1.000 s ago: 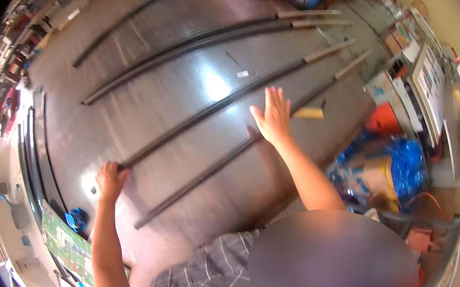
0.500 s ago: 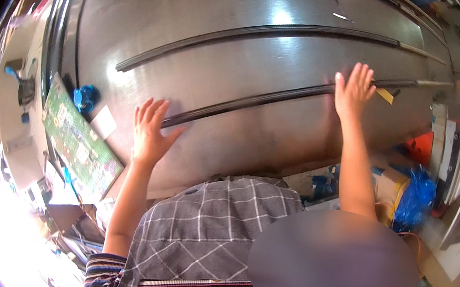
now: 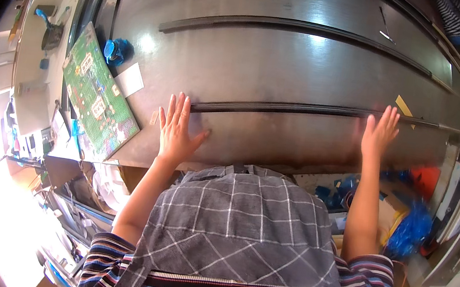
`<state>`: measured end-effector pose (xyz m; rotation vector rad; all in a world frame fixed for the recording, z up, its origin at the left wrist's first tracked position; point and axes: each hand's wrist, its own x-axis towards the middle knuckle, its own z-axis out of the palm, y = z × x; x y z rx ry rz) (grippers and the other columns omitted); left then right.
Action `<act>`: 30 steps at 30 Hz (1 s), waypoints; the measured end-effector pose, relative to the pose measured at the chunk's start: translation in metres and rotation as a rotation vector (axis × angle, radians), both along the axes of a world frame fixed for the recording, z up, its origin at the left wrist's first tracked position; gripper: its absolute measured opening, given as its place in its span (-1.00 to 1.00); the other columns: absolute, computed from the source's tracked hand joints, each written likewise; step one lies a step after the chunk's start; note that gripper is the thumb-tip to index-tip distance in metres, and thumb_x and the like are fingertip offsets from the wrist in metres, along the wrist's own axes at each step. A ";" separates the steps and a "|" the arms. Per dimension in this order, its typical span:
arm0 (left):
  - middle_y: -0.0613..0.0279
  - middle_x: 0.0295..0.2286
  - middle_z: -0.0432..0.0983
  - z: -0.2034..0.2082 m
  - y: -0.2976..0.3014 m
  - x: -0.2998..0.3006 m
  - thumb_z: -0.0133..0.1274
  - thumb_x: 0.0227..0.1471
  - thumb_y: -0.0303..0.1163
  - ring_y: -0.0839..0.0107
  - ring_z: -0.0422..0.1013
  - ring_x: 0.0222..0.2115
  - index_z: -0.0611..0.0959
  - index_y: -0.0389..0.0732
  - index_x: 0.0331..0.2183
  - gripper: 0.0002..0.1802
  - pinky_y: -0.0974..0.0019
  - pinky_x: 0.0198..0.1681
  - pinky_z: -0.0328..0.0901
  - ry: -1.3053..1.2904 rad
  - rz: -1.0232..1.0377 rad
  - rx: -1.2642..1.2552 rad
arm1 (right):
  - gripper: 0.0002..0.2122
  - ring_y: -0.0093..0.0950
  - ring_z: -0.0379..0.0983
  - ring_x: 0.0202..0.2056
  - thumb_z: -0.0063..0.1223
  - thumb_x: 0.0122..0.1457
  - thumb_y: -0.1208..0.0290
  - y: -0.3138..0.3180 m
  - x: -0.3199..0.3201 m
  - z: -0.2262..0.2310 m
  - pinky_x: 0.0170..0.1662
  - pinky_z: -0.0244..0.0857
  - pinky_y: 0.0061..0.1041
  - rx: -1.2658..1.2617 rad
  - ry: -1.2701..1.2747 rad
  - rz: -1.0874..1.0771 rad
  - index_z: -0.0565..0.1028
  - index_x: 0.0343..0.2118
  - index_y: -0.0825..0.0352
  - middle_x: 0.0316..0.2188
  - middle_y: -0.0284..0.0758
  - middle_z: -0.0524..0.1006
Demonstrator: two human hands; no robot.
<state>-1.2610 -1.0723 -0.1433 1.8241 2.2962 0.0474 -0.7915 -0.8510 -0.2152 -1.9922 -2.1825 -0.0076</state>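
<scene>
Near the front edge of the table, two flat hands lay by a long dark strip

Across the grey, shiny surface, the strip ran from left to right before the grey checked apron. The left hand was at the strip's left end, with straight and spread fingers; whether they truly touched it could not be told. The right hand was farther along, toward the paler right end, and its straight fingers reached over the strip and hid a part of it. Both hands were released: neither was clenched, and neither grasped anything. How firmly they pressed, the view did not tell.

For handling it well, it seemed wise to use the same light force with both hands, since so long and thin a piece would probably turn or bow if one end received more push. Flat fingers looked better than a pinch, because they could guide without twisting. A small yellow piece lay just beside the right fingertips and seemed to pass under the strip, so some care was advisable there. To the left, a green patterned board also deserved some clearance from the left hand.
</scene>
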 end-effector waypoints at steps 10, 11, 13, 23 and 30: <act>0.00 0.29 -0.04 -0.007 -0.024 -0.021 0.22 -0.07 -0.07 0.03 -0.18 0.33 0.09 -0.22 0.28 0.01 -0.19 0.31 -0.30 -0.052 0.149 0.153 | -0.34 -0.17 -0.20 0.38 -0.19 0.30 0.06 -0.040 0.006 -0.006 0.32 -0.29 0.07 0.043 0.018 -0.091 -0.04 0.34 0.33 0.37 -0.12 -0.07; -0.01 0.29 -0.05 -0.010 -0.024 -0.038 0.21 -0.06 -0.06 0.03 -0.18 0.33 0.10 -0.20 0.28 0.00 -0.18 0.31 -0.31 0.005 0.214 0.167 | -0.34 -0.16 -0.20 0.38 -0.20 0.31 0.06 -0.043 0.002 -0.006 0.32 -0.29 0.07 0.060 0.072 -0.111 -0.04 0.34 0.33 0.37 -0.11 -0.07; -0.01 0.29 -0.06 -0.013 -0.029 -0.068 0.19 -0.04 -0.05 0.03 -0.20 0.33 0.11 -0.18 0.28 -0.03 -0.18 0.31 -0.31 0.110 0.354 0.192 | -0.35 -0.16 -0.21 0.38 -0.21 0.32 0.06 -0.047 -0.017 0.002 0.32 -0.29 0.06 0.090 0.174 -0.140 -0.03 0.34 0.33 0.36 -0.09 -0.06; -0.07 0.26 0.01 -0.031 -0.143 -0.230 0.30 -0.27 0.10 -0.04 -0.14 0.30 0.12 -0.12 0.28 0.17 -0.11 0.30 -0.14 0.093 1.172 0.269 | -0.70 -0.43 0.49 -0.09 -0.17 0.36 0.23 -0.087 -0.283 0.081 -0.07 0.35 -0.43 -0.692 1.416 0.331 0.51 -0.12 0.36 -0.16 -0.28 0.56; -0.11 0.11 0.25 -0.010 -0.148 -0.289 0.43 -0.43 0.01 -0.07 0.18 0.13 0.18 -0.15 0.23 0.22 -0.08 0.16 0.14 -0.168 1.269 0.224 | -0.66 -0.58 0.45 -0.29 -0.05 0.30 0.17 -0.136 -0.410 0.079 -0.16 0.31 -0.56 -0.992 1.075 0.578 0.52 -0.24 0.42 -0.38 -0.34 0.57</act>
